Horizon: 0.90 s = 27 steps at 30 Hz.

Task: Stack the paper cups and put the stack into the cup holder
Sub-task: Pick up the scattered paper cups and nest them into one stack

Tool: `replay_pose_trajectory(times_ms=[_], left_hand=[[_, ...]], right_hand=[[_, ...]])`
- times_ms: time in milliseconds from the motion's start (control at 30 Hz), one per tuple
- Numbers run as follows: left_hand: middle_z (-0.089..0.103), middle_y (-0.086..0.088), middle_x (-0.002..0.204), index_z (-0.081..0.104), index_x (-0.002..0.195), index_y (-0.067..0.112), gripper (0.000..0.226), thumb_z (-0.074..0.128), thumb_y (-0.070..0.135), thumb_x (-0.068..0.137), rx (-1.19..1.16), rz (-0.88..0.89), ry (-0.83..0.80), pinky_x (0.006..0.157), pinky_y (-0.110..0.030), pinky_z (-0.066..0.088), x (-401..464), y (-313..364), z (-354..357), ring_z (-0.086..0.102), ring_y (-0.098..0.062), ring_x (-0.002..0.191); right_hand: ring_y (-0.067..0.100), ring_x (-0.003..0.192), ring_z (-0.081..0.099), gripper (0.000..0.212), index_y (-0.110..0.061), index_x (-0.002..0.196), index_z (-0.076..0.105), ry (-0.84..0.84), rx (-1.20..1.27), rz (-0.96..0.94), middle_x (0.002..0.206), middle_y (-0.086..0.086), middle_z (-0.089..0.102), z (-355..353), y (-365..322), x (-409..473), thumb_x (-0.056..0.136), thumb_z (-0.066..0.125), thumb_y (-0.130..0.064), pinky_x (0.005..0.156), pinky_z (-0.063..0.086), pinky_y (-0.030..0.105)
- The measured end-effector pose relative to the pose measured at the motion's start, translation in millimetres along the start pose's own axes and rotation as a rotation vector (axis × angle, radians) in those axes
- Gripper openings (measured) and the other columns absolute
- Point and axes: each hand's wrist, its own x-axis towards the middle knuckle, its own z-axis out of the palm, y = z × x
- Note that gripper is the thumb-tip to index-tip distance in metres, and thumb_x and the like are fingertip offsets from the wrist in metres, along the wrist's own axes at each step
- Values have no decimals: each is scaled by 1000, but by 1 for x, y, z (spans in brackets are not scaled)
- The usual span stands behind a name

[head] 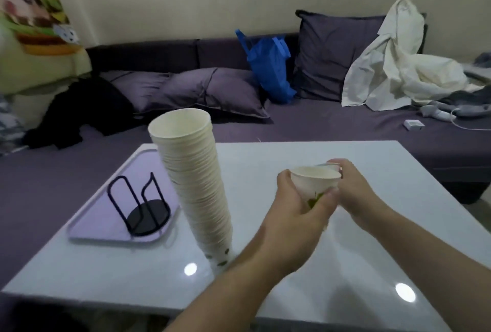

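A tall stack of white paper cups (196, 185) stands upright on the white table (292, 265), leaning slightly left. My left hand (297, 214) grips a single white paper cup (312, 184) with green print, mouth up, right of the stack. My right hand (353, 185) is just behind and right of it, its fingers curled round a second cup (330, 165), of which only the rim shows. The black wire cup holder (140, 204) stands on a lilac tray (106, 225) at the table's left and holds nothing.
Behind the table runs a purple sofa with cushions (212, 89), a blue plastic bag (268, 66), a white cloth (393, 60) and dark clothes (79, 111). A small white box (413, 125) and a cable lie at the sofa's right.
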Motion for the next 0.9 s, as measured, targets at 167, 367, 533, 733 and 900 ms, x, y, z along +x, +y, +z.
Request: replay_pose_trajectory(times_ms=[167, 367, 533, 733, 900], left_hand=[[60, 0, 135, 42, 141, 32, 65, 69, 57, 87, -87, 193, 75, 97, -36, 61, -38, 76, -25, 66, -16, 118], [73, 0, 114, 57, 127, 22, 44, 81, 30, 92, -91, 432, 345, 78, -24, 61, -69, 145, -99, 73, -13, 101], [73, 2, 112, 58, 127, 18, 48, 85, 24, 88, -25, 412, 520, 70, -13, 55, -70, 144, -149, 71, 3, 88], [72, 12, 116, 59, 126, 27, 51, 88, 29, 84, 85, 300, 512, 84, -21, 56, -59, 101, -160, 70, -4, 106], [71, 16, 118, 60, 126, 34, 56, 90, 42, 80, 123, 198, 462, 84, -25, 54, -53, 76, -160, 68, -5, 110]], right_hand=[[29, 108, 73, 66, -29, 131, 57, -89, 66, -77, 119, 3, 72, 22, -35, -80, 75, 68, -63, 88, 64, 51], [28, 103, 66, 58, -29, 139, 47, -89, 118, -43, 120, 5, 62, 37, -49, -129, 91, 80, -20, 79, 59, 39], [25, 108, 65, 65, -33, 143, 46, -143, 132, -100, 123, 1, 61, 40, -56, -151, 91, 82, -18, 80, 60, 36], [20, 109, 67, 66, -29, 140, 55, -90, 215, -245, 123, 2, 68, 32, -100, -147, 85, 86, -11, 81, 53, 28], [15, 104, 70, 58, -22, 137, 61, -73, 371, -458, 119, 4, 70, 34, -169, -139, 86, 85, -7, 85, 59, 31]])
